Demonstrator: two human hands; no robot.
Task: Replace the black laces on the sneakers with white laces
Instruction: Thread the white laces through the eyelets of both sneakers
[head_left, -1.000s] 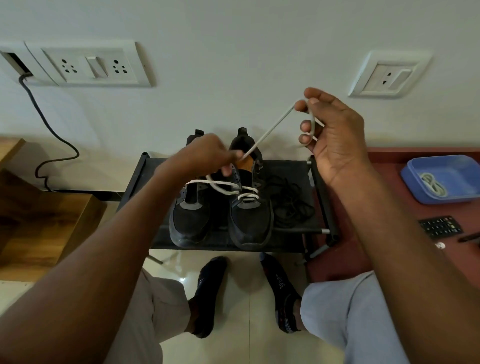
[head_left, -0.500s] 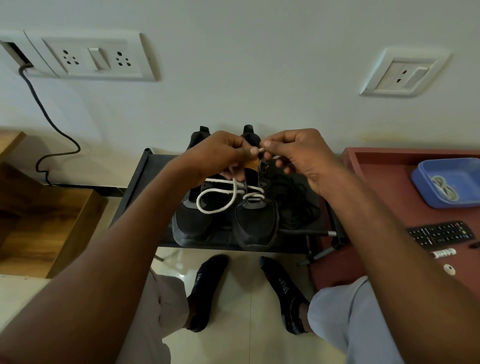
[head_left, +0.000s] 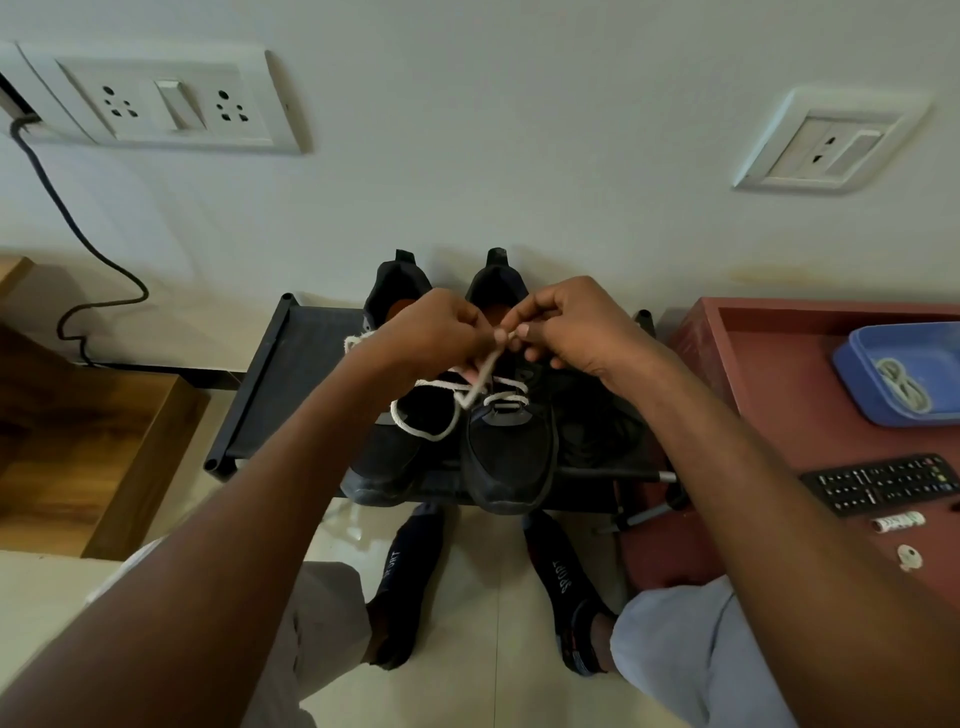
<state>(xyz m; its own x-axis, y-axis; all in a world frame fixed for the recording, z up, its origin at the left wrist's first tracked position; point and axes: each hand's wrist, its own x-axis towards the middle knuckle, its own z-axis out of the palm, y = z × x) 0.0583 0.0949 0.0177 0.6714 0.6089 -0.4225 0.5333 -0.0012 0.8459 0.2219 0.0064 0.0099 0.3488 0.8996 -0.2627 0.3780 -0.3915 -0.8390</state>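
Two black sneakers stand side by side on a low black rack (head_left: 270, 384), toes toward me. The right sneaker (head_left: 511, 457) has a white lace (head_left: 421, 428) threaded through its lower eyelets, with a loose loop drooping over the left sneaker (head_left: 384, 467). My left hand (head_left: 436, 332) and my right hand (head_left: 566, 327) meet above the right sneaker's tongue, and both pinch the white lace between fingertips. A pile of black laces (head_left: 602, 426) lies on the rack to the right of the sneakers, partly hidden by my right forearm.
A red-brown table (head_left: 769, 395) at the right carries a blue tray (head_left: 857, 374) with another white lace (head_left: 901, 384) and a black remote (head_left: 883, 483). A wooden unit (head_left: 93, 441) stands at the left. My socked feet rest on the tiled floor below the rack.
My right hand came down from a raised pull at the upper right and met my left hand over the sneaker. The taut lace went slack and now droops in a loop.
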